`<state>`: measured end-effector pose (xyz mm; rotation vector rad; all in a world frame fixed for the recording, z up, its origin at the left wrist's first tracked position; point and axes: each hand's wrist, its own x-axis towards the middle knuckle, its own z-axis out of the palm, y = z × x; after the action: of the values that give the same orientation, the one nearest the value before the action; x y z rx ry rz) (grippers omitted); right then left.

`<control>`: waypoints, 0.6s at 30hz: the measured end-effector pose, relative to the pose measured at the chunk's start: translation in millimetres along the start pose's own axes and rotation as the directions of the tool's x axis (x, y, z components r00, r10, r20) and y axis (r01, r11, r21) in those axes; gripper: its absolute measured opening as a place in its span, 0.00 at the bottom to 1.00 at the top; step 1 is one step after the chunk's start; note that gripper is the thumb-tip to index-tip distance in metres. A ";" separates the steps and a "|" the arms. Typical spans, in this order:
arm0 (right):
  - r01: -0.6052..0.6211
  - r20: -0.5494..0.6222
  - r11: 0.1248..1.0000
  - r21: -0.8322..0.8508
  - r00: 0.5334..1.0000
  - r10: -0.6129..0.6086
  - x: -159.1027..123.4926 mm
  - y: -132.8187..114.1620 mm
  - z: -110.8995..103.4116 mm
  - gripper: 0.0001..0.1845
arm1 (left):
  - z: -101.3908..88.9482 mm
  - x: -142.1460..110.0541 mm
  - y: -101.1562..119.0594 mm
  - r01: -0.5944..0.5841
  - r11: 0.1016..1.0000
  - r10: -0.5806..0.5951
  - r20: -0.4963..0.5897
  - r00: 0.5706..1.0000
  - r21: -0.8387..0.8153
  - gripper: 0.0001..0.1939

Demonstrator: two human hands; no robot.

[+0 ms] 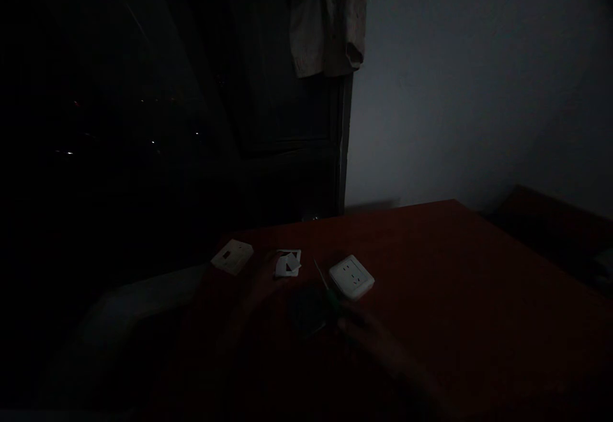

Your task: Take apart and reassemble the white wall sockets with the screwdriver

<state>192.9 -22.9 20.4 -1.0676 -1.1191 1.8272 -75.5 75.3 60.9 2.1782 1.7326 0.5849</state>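
Note:
The scene is very dark. My left hand [264, 281] is at the left side of a small white switch plate [282, 269], its fingers curled about the edge. The plate has a square opening, with a tilted white piece across it. In my right hand [361, 329] is a screwdriver [322, 275] with a green handle; its thin shaft points up and to the left. A dark square box [309, 310] lies between the hands. Just beyond the right hand sits a white wall socket [352, 277], face up.
A pale plate [233, 256] with a small dark slot lies at the left edge of the reddish-brown table [431, 269]. Behind it are a dark window [167, 115] and a hanging garment [328, 20]. A grey wall [469, 90] stands at the right.

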 end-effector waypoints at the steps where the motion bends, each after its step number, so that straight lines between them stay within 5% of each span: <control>1: 0.008 -0.003 1.000 -0.017 1.000 -0.009 -0.3 1.0 0.1 0.32 | -0.1 1.9 -1.4 0.004 1.000 -0.004 0.003 1.000 0.002 0.28; 12: 0.004 -0.002 0.997 -0.079 1.000 -0.004 -5.9 5.1 -4.1 0.34 | -1.1 4.7 2.2 0.045 0.999 -0.044 -0.015 0.999 0.016 0.28; 18: -0.001 -0.013 0.987 -0.159 1.000 -0.001 -5.5 6.6 -3.0 0.34 | 18.0 -22.4 24.0 0.051 0.997 -0.055 -0.061 0.997 -0.058 0.25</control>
<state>196.8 -29.1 14.9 -1.1689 -1.2745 1.7512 -50.6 48.3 53.5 2.0901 1.7775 0.6873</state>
